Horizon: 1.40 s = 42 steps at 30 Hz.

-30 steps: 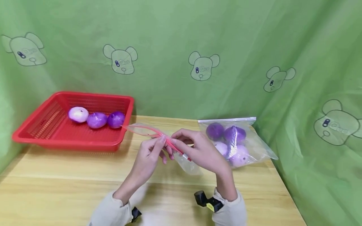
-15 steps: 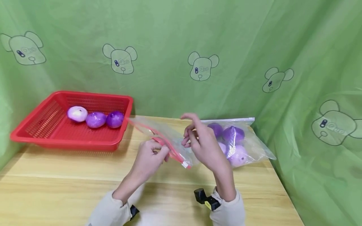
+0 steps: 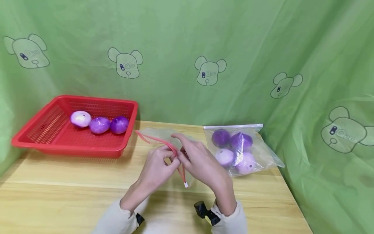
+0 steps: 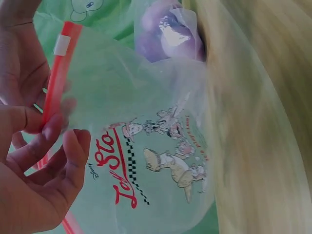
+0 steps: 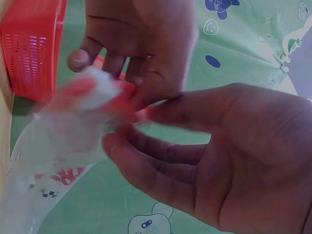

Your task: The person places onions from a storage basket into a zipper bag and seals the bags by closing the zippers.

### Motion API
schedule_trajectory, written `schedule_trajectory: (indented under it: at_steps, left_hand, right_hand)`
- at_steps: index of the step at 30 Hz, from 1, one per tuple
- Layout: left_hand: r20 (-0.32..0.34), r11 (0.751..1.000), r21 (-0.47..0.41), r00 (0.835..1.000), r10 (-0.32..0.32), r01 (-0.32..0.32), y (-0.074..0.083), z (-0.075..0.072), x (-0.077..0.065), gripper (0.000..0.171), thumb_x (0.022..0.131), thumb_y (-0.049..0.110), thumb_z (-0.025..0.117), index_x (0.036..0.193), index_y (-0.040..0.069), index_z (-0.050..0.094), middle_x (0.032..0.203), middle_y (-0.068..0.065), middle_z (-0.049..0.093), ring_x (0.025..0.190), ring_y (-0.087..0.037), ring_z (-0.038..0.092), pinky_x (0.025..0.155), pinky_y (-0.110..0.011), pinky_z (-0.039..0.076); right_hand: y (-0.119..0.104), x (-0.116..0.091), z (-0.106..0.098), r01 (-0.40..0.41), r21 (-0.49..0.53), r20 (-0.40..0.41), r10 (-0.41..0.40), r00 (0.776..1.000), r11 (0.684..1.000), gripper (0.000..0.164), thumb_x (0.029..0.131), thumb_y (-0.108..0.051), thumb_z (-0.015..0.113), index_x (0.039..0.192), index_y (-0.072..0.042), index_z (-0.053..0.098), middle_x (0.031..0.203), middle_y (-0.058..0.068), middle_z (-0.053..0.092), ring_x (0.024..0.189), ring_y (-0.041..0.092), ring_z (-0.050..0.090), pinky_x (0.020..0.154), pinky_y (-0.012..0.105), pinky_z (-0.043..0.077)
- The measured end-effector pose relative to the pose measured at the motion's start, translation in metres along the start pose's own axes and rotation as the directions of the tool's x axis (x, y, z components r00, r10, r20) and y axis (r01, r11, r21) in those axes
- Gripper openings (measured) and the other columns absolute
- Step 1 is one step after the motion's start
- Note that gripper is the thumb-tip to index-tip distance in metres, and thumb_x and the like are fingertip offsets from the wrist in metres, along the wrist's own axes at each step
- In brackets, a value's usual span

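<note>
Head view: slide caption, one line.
Left hand and right hand hold a red-zipped bag between a red basket of three onions and a white-zipped bag of four more.

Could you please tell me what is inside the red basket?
Three onions lie side by side inside the red basket; whatever is directly beneath them is covered and cannot be seen.

Creased green curtain [image 3: 169, 29] with cartoon animal heads [image 3: 208, 78], behind and beside a pale wood-grain tabletop [image 3: 58, 191].
</note>
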<state>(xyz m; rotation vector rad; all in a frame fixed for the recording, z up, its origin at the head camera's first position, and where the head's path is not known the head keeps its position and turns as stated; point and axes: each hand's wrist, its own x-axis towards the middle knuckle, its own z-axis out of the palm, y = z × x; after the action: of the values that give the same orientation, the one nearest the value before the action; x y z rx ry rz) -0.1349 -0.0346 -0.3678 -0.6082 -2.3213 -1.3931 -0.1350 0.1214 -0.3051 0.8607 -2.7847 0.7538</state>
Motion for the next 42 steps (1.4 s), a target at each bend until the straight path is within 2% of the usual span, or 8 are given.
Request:
schedule_trajectory:
  at_steps: [7, 12, 17, 24, 29, 35, 38, 42]
  left_hand:
    - [-0.190, 0.995, 0.065, 0.978, 0.087, -0.076, -0.004, -0.004, 0.000, 0.033, 0.068, -0.009, 0.058, 0.060, 0.016, 0.039, 0.060, 0.007, 0.044, 0.055, -0.006, 0.045, 0.045, -0.020, 0.037]
    - [-0.197, 0.972, 0.218, 0.972, 0.126, -0.082, -0.007, -0.012, 0.003, 0.021, 0.075, -0.007, 0.056, 0.086, 0.009, 0.063, 0.062, 0.005, 0.049, 0.052, -0.007, 0.042, 0.043, -0.022, 0.035]
    - [-0.119, 0.915, 0.402, 0.992, 0.031, 0.020, -0.013, -0.017, 0.003, 0.024, 0.080, -0.004, 0.058, 0.099, 0.000, 0.072, 0.075, -0.008, 0.066, 0.054, -0.015, 0.047, 0.045, -0.026, 0.039]
    - [-0.092, 0.838, 0.534, 0.993, -0.075, 0.113, -0.011, -0.020, 0.000, 0.006, 0.085, 0.000, 0.064, 0.088, -0.004, 0.064, 0.068, -0.009, 0.054, 0.055, -0.022, 0.050, 0.049, -0.034, 0.047]
    - [-0.006, 0.883, 0.440, 0.984, -0.178, 0.162, -0.008, -0.022, 0.001, 0.029, 0.093, 0.009, 0.058, 0.122, 0.006, 0.060, 0.085, -0.014, 0.059, 0.058, -0.022, 0.052, 0.045, -0.032, 0.044]
    - [-0.066, 0.961, 0.254, 0.993, -0.099, 0.112, -0.009, -0.028, 0.008, 0.023, 0.094, 0.013, 0.067, 0.116, 0.009, 0.061, 0.071, -0.001, 0.057, 0.057, -0.014, 0.051, 0.048, -0.028, 0.043]
    - [-0.103, 0.945, 0.321, 0.994, -0.027, 0.059, -0.010, -0.030, 0.007, 0.034, 0.084, -0.002, 0.069, 0.117, 0.003, 0.065, 0.068, -0.003, 0.061, 0.053, -0.014, 0.049, 0.044, -0.027, 0.041]
    - [-0.169, 0.860, 0.500, 0.986, -0.016, 0.099, -0.013, -0.034, 0.004, 0.042, 0.078, -0.005, 0.064, 0.120, -0.006, 0.064, 0.069, -0.010, 0.063, 0.048, -0.019, 0.047, 0.040, -0.029, 0.037]
  right_hand:
    - [0.007, 0.004, -0.002, -0.122, -0.081, -0.242, 0.099, 0.965, 0.989, 0.021, 0.095, -0.003, 0.054, 0.105, -0.013, 0.068, 0.075, 0.000, 0.057, 0.058, 0.012, 0.046, 0.052, 0.027, 0.043]
    - [0.013, 0.004, -0.005, -0.199, -0.047, -0.405, 0.163, 0.900, 0.979, 0.030, 0.097, -0.008, 0.048, 0.118, -0.005, 0.070, 0.083, 0.006, 0.055, 0.068, 0.018, 0.047, 0.060, 0.032, 0.044]
    - [0.015, 0.002, -0.007, -0.218, -0.011, -0.379, 0.197, 0.904, 0.976, 0.055, 0.089, 0.000, 0.057, 0.143, 0.000, 0.049, 0.085, 0.005, 0.048, 0.066, 0.017, 0.045, 0.054, 0.029, 0.044]
    - [0.016, 0.001, -0.003, -0.254, -0.078, -0.182, 0.237, 0.954, 0.964, 0.050, 0.082, 0.008, 0.054, 0.129, -0.006, 0.066, 0.109, 0.018, 0.057, 0.085, 0.027, 0.054, 0.072, 0.037, 0.051]
    - [0.010, 0.004, 0.001, -0.251, -0.100, -0.153, 0.234, 0.960, 0.963, 0.049, 0.080, 0.014, 0.047, 0.120, -0.002, 0.070, 0.109, 0.016, 0.068, 0.085, 0.029, 0.064, 0.068, 0.035, 0.057]
    - [0.003, 0.009, 0.001, -0.050, -0.009, -0.412, 0.042, 0.910, 0.999, 0.035, 0.090, 0.007, 0.055, 0.122, 0.000, 0.068, 0.104, 0.010, 0.067, 0.091, 0.023, 0.063, 0.079, 0.032, 0.056]
    - [0.001, 0.010, 0.000, -0.011, 0.014, -0.467, 0.017, 0.884, 1.000, 0.034, 0.089, 0.001, 0.063, 0.124, -0.001, 0.066, 0.095, 0.008, 0.060, 0.077, 0.017, 0.056, 0.063, 0.026, 0.051]
    - [0.002, 0.007, 0.001, -0.064, -0.044, -0.440, 0.038, 0.897, 0.997, 0.054, 0.079, 0.012, 0.064, 0.130, -0.005, 0.061, 0.085, 0.006, 0.050, 0.066, 0.017, 0.044, 0.054, 0.028, 0.041]
